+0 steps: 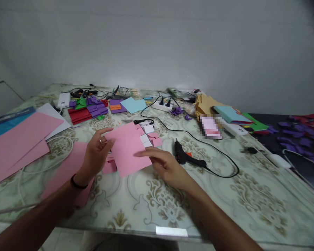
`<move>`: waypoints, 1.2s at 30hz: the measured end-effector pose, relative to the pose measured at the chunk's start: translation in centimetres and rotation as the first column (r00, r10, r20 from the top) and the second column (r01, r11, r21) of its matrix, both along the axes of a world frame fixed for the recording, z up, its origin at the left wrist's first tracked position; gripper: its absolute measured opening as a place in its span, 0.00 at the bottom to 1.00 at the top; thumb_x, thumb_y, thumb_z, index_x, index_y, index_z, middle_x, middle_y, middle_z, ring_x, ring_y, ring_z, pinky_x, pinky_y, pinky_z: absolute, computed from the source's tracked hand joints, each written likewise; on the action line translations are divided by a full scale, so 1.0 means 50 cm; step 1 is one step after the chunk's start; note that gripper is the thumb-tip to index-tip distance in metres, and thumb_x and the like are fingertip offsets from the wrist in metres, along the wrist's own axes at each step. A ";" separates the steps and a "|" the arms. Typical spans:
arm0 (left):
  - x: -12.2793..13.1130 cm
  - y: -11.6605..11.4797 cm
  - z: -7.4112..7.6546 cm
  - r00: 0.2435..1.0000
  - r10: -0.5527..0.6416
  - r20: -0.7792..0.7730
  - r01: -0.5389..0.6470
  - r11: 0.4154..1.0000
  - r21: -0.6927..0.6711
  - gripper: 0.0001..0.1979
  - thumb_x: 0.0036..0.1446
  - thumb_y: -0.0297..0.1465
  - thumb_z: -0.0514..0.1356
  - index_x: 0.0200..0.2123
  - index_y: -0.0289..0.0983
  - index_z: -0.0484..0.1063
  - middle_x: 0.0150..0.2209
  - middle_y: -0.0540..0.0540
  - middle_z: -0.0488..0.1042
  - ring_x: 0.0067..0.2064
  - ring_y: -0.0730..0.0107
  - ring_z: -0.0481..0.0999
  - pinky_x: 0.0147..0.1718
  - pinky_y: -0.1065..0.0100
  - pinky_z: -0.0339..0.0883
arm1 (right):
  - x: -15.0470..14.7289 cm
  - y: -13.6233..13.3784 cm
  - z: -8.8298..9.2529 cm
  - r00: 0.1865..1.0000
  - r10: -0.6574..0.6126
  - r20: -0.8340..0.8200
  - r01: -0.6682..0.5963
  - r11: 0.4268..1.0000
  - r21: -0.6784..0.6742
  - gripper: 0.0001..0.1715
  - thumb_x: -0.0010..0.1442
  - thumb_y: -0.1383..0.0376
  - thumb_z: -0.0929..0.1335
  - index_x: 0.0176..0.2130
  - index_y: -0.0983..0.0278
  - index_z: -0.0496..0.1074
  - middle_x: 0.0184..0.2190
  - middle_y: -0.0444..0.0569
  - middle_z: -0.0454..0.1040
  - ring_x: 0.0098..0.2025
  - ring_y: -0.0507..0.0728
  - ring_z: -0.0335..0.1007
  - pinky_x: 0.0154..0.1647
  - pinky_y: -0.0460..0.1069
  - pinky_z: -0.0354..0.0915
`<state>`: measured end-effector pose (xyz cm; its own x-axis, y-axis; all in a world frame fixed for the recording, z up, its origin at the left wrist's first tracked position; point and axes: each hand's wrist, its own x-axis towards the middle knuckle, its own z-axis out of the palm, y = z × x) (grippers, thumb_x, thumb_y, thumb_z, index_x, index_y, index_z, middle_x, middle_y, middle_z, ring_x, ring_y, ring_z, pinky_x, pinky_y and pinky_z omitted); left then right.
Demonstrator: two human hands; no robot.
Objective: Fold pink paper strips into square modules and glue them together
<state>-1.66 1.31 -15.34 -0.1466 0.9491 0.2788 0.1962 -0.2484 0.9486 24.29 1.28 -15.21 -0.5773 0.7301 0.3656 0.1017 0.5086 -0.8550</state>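
A square sheet of pink paper (128, 150) is held up between my two hands over the table. My left hand (98, 150), with a ring and a dark wristband, pinches its left edge, thumb on top. At the lower right edge my right hand (164, 164) grips it, index finger lying across the face. Partly hidden behind the sheet are cut pink pieces (155, 139) and white pieces (146, 140). Just beyond lie black-handled scissors (143, 121). A black glue gun (185, 157) rests on the table to the right of my right hand.
Large pink sheets (23, 139) lie at the left, another pink sheet (68, 174) under my left forearm. Folded purple and red paper (86, 113) sits behind. A white power strip (162, 105) stands at the back, and the glue gun's black cable (199, 137) loops rightward. A phone (210, 127) lies right.
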 end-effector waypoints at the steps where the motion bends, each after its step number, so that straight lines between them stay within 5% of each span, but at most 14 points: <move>1: 0.002 -0.001 0.001 1.000 -0.015 0.006 0.015 1.000 -0.003 0.18 0.61 0.32 0.65 0.54 0.38 0.72 0.21 0.58 0.61 0.21 0.77 0.58 0.19 0.76 0.51 | -0.001 -0.001 0.000 0.999 -0.008 0.038 0.007 1.000 0.013 0.40 0.57 0.82 0.61 0.61 0.55 0.75 0.57 0.50 0.78 0.56 0.59 0.75 0.53 0.54 0.68; 4: 0.011 -0.006 0.001 0.997 -0.065 0.031 0.065 0.998 0.011 0.16 0.61 0.32 0.66 0.52 0.37 0.73 0.21 0.58 0.61 0.21 0.78 0.61 0.18 0.77 0.51 | -0.004 -0.006 -0.004 0.988 0.019 0.156 -0.023 0.999 0.023 0.41 0.58 0.81 0.65 0.65 0.54 0.71 0.61 0.50 0.77 0.57 0.61 0.74 0.54 0.55 0.69; 9: 0.013 -0.006 0.001 0.993 -0.077 0.085 0.078 0.997 -0.005 0.18 0.58 0.32 0.67 0.52 0.38 0.72 0.22 0.57 0.64 0.22 0.77 0.63 0.20 0.77 0.56 | -0.006 -0.006 -0.014 0.977 0.162 0.140 -0.159 0.987 -0.035 0.23 0.62 0.80 0.66 0.43 0.59 0.84 0.42 0.47 0.84 0.42 0.56 0.79 0.44 0.50 0.71; 16: 0.013 -0.005 0.006 0.981 -0.111 0.158 0.126 0.988 -0.087 0.16 0.55 0.33 0.69 0.46 0.37 0.73 0.21 0.59 0.62 0.22 0.78 0.63 0.22 0.77 0.57 | -0.003 -0.006 0.003 0.989 0.116 0.093 -0.106 0.988 -0.108 0.30 0.64 0.74 0.71 0.62 0.55 0.74 0.59 0.49 0.80 0.57 0.59 0.77 0.55 0.52 0.71; 21: 0.017 -0.010 -0.001 0.951 -0.220 0.218 0.259 0.951 -0.168 0.18 0.56 0.37 0.70 0.47 0.38 0.72 0.23 0.56 0.70 0.24 0.75 0.68 0.23 0.75 0.62 | -0.014 -0.007 -0.004 0.996 0.093 0.013 -0.092 0.992 -0.081 0.12 0.66 0.69 0.72 0.48 0.59 0.83 0.47 0.50 0.84 0.48 0.56 0.80 0.50 0.49 0.71; 24: 0.010 -0.006 -0.007 0.949 -0.174 0.264 0.216 0.966 -0.138 0.15 0.59 0.37 0.69 0.47 0.39 0.73 0.22 0.57 0.66 0.23 0.76 0.66 0.23 0.76 0.62 | -0.015 -0.007 -0.007 0.997 0.072 -0.006 -0.072 0.991 -0.110 0.08 0.65 0.69 0.73 0.43 0.61 0.84 0.42 0.50 0.84 0.44 0.55 0.80 0.45 0.48 0.71; 28: 0.001 0.003 -0.011 0.949 -0.127 0.288 0.164 0.981 -0.107 0.09 0.63 0.37 0.65 0.39 0.37 0.75 0.24 0.54 0.69 0.24 0.75 0.70 0.25 0.73 0.66 | -0.004 -0.004 -0.004 0.997 0.038 -0.065 -0.047 0.989 -0.142 0.07 0.63 0.69 0.74 0.42 0.61 0.84 0.40 0.49 0.84 0.42 0.54 0.78 0.44 0.48 0.69; 31: 0.002 0.003 -0.009 0.960 -0.132 0.247 0.161 0.981 -0.103 0.13 0.64 0.38 0.64 0.30 0.36 0.71 0.24 0.54 0.68 0.23 0.76 0.69 0.23 0.73 0.65 | 0.003 -0.001 -0.003 0.986 0.044 -0.161 -0.075 0.978 -0.196 0.05 0.62 0.65 0.75 0.41 0.61 0.84 0.38 0.49 0.82 0.39 0.54 0.77 0.43 0.48 0.68; 36: 0.003 0.001 -0.012 0.967 -0.160 0.200 0.188 0.973 -0.132 0.15 0.67 0.40 0.60 0.30 0.38 0.67 0.23 0.55 0.63 0.21 0.76 0.64 0.20 0.73 0.59 | 0.004 0.001 0.004 0.961 0.076 -0.265 -0.149 0.951 -0.269 0.14 0.61 0.54 0.77 0.37 0.62 0.82 0.35 0.48 0.77 0.36 0.54 0.73 0.41 0.49 0.68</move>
<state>-1.53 1.34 -15.96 -0.0118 0.9932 0.1159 -0.0218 -0.1162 0.9930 24.48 1.33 -15.00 -0.5792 0.7599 0.2949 -0.1761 0.2366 -0.9555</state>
